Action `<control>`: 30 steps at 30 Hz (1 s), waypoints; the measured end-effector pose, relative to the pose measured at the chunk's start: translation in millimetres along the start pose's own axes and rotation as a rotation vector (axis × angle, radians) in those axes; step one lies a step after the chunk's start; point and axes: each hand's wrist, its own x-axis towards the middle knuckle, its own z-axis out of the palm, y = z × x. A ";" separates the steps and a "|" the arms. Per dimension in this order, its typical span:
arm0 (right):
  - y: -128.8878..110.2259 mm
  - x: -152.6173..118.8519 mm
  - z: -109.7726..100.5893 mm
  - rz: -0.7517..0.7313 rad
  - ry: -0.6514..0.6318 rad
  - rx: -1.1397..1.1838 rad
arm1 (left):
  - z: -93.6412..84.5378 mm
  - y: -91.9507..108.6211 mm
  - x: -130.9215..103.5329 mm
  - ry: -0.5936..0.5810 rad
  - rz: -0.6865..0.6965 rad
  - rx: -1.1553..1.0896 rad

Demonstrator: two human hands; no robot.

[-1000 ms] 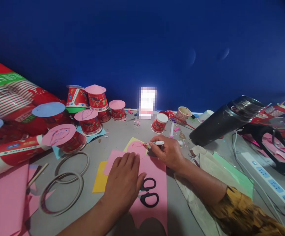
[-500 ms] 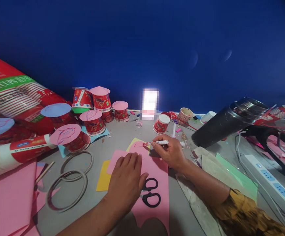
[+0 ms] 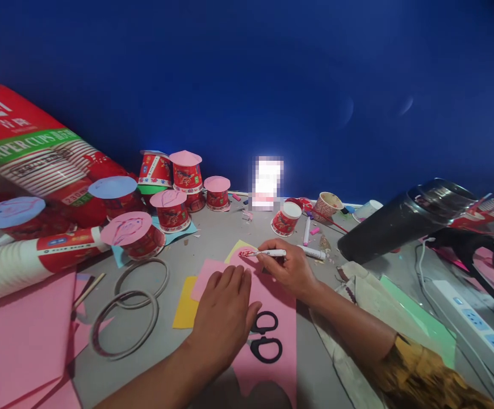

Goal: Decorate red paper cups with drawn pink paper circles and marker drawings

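Note:
My right hand (image 3: pixel 292 270) is closed around a white marker (image 3: pixel 272 253), whose red tip meets a pink paper piece with red lines, above my left hand. Flat on the pink paper (image 3: pixel 279 295) lies my left hand (image 3: pixel 225 307), fingers extended side by side and holding nothing. Black-handled scissors (image 3: pixel 267 347) rest on the paper beside my left thumb, their blades hidden under that hand. Yellow paper (image 3: pixel 185 309) sticks out to the left of it.
Red paper cups with pink discs (image 3: pixel 170 199) and blue discs (image 3: pixel 113 187) stand at the left. Two grey rings (image 3: pixel 155 318) lie nearer. A black flask (image 3: pixel 400 218), a cloth (image 3: pixel 368 304) and a power strip (image 3: pixel 472 318) are at the right. Behind is a bright phone (image 3: pixel 268 182).
The view has shifted, so most things appear slightly further right. The marker tip has moved a little over the pink paper, and my right hand sits lower against it. My left hand stays flat.

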 end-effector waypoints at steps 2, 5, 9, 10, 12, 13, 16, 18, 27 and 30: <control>-0.2 1.1 0.8 0.008 -0.002 0.003 | 0.6 -0.1 -0.5 0.009 0.003 -0.004; 0.1 1.7 0.4 0.010 0.007 0.012 | 1.9 -0.5 -1.4 0.020 0.009 0.002; 0.9 1.2 -0.4 0.011 0.025 0.029 | 2.8 -0.6 -1.7 0.021 0.008 0.013; 0.8 1.1 -0.4 0.011 0.025 0.033 | 2.6 -0.5 -1.7 0.016 0.007 0.013; 0.3 1.1 -0.4 0.009 0.020 0.032 | 2.2 -0.3 -1.5 0.005 0.000 0.014; -0.1 1.3 -0.3 0.007 0.022 0.026 | 2.0 -0.3 -1.4 0.003 -0.003 0.016; -1.7 2.0 0.0 0.006 0.034 0.008 | 1.9 -0.6 -1.4 0.013 -0.001 0.016; -3.0 2.2 0.1 0.019 0.031 0.013 | 1.8 -0.9 -1.6 0.018 0.006 0.009; -4.2 3.4 -2.2 0.032 0.026 0.051 | 0.0 -0.7 0.1 0.001 0.011 0.025; -4.3 3.7 -7.0 0.024 0.058 0.040 | 0.7 -1.1 -0.5 0.004 0.007 0.034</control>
